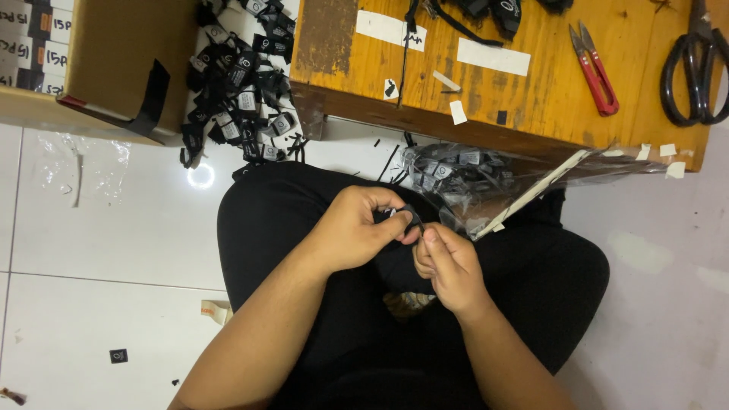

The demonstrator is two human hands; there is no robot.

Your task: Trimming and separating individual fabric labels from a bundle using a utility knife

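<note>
Left hand (pixel 355 228): centre of frame, over the lap; fingers curled narrow, thumb and forefinger pinching one end of the tag (pixel 408 216).
Right hand (pixel 448 262): just right of centre, touching the left; fingertips closed on the same tag from below.
Tag: small black piece with a pale mark, centre of frame between the two hands, mostly hidden by fingers; looks thin and limp, and its exact shape cannot be told.
Step in hand, judged: fine fingertip work on the tag. Advise keeping both pinches close together, the piece taut and turned toward the eye, elbows steady over the lap.
Box (pixel 114 64): upper left, cardboard, black tape hanging at its edge.
Pile (pixel 239 83): upper left-centre on the floor, many like black tags.
Bag (pixel 463 178): clear plastic, above the hands, holding more tags.
Table (pixel 531 91): upper right, worn wood with white strips.
Snips (pixel 594 68): red, upper right.
Scissors (pixel 695 68): black, far upper right.
</note>
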